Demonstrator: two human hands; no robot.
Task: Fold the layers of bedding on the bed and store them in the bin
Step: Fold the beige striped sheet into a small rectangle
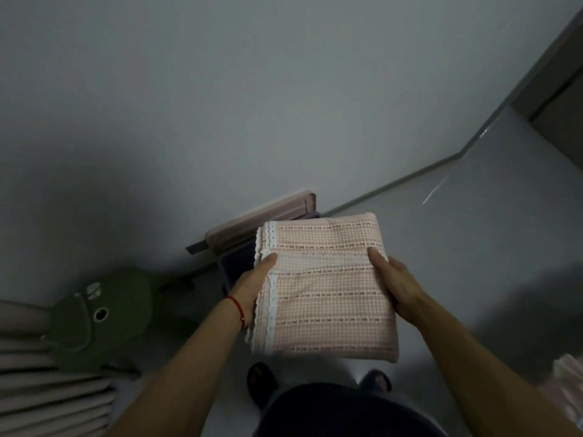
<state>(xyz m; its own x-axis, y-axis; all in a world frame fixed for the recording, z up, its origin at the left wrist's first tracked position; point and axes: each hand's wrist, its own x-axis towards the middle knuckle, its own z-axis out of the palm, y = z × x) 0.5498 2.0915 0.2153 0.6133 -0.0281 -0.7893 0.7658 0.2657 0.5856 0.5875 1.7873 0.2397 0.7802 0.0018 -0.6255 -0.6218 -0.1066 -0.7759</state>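
Note:
A folded pink checked bedding sheet (328,288) with a white lace trim along its left edge is held flat in the air in front of me. My left hand (252,285) grips its left edge, thumb on top. My right hand (394,282) grips its right edge, thumb on top and fingers underneath. Beneath and behind the sheet stands the bin (235,266), dark inside, mostly hidden by the fabric. Its pink lid (262,222) leans against the wall behind it.
A green plush toy (107,313) hangs at the left beside pink pleated curtains (47,389). A grey wall fills the upper view; the light floor (473,247) runs right. My feet (262,383) stand below. More pink fabric (568,389) shows at the right edge.

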